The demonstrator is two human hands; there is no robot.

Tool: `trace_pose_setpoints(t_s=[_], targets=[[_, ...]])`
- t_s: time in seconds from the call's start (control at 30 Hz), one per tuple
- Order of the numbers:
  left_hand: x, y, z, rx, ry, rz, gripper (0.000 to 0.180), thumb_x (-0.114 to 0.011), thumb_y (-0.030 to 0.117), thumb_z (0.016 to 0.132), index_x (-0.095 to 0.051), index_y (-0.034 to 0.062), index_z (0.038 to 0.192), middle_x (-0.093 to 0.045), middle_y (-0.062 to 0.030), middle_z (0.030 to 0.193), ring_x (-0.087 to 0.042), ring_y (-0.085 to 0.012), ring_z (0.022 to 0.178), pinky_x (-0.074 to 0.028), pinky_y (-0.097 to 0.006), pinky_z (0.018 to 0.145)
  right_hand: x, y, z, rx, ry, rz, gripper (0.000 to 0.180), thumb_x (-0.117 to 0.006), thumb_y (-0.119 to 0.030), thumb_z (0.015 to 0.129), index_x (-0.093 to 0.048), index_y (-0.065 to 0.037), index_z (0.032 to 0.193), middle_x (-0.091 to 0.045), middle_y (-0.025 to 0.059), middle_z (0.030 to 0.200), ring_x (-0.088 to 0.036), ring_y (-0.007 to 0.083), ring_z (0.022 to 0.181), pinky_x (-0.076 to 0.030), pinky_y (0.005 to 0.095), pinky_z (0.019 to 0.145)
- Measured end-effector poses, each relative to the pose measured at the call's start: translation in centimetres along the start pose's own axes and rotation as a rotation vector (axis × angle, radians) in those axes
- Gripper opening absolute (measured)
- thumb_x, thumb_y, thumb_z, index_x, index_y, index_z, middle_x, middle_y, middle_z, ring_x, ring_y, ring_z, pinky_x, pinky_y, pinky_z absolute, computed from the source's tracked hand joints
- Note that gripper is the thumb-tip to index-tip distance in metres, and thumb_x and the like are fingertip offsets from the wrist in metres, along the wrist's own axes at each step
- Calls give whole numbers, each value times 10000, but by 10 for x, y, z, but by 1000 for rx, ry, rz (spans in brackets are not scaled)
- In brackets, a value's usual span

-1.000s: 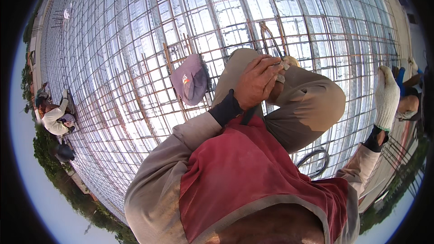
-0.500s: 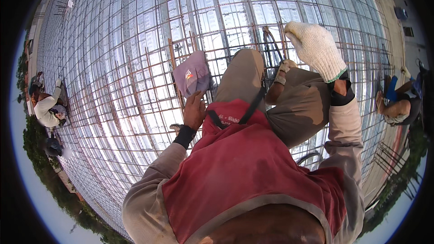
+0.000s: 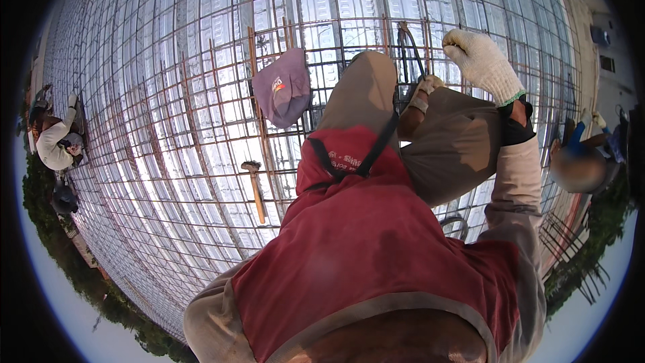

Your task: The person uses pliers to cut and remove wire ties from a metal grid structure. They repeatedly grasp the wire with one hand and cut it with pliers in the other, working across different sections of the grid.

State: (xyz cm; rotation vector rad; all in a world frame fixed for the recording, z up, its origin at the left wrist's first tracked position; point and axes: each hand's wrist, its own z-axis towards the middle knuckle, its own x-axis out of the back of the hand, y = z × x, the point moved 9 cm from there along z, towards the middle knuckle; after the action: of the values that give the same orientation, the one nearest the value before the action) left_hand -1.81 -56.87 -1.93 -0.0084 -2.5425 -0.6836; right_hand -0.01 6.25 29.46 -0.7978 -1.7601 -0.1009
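Head view over a rebar mesh point(image 3: 201, 94) already laid in a tight grid across shiny, ribbed metal decking point(image 3: 316, 0), rusty-brown bars crossing from edge to edge. Cannot tell which crossings are tied, so much of the fixing is judged not yet done. Of the two hands, right hand point(image 3: 482, 62) in a white knitted glove, raised above the bent knee, fingers curled; cannot tell whether pinching anything. Left hand out of view, only its beige sleeve point(image 3: 201, 319) at the lower edge. Near the glove, a dark bundle of thin wire point(image 3: 405, 44) arching off the mesh. Wooden-handled hammer point(image 3: 255, 191) lying untouched on the bars, well apart, with a soft purple cap point(image 3: 282, 87) near it. Co-workers crouching at left point(image 3: 57, 138) and right point(image 3: 581, 161) edges.
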Motion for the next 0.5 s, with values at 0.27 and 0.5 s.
trace_pose_setpoints(t_s=[0.27, 0.5], targets=[[10, 12, 22, -21, -6, 14, 311, -639, 229, 1080, -718, 64, 1333, -715, -231, 1328, -726, -404, 1194, -599, -521, 996, 0, 12, -9, 25, 20, 35, 279, -630, -271, 1078, -715, -18, 1158, -755, 232, 934, -738, 463, 911, -567, 523, 802], [17, 15, 43, -46, -26, 35, 307, -638, 237, 1083, -724, 64, 1322, -715, -234, 1327, -730, -401, 1187, -601, -531, 988, 8, -1, -8, -19, -47, 50, 332, -614, -303, 1067, -774, -46, 1205, -793, 232, 1072, -746, 463, 1077, -588, 546, 944]])
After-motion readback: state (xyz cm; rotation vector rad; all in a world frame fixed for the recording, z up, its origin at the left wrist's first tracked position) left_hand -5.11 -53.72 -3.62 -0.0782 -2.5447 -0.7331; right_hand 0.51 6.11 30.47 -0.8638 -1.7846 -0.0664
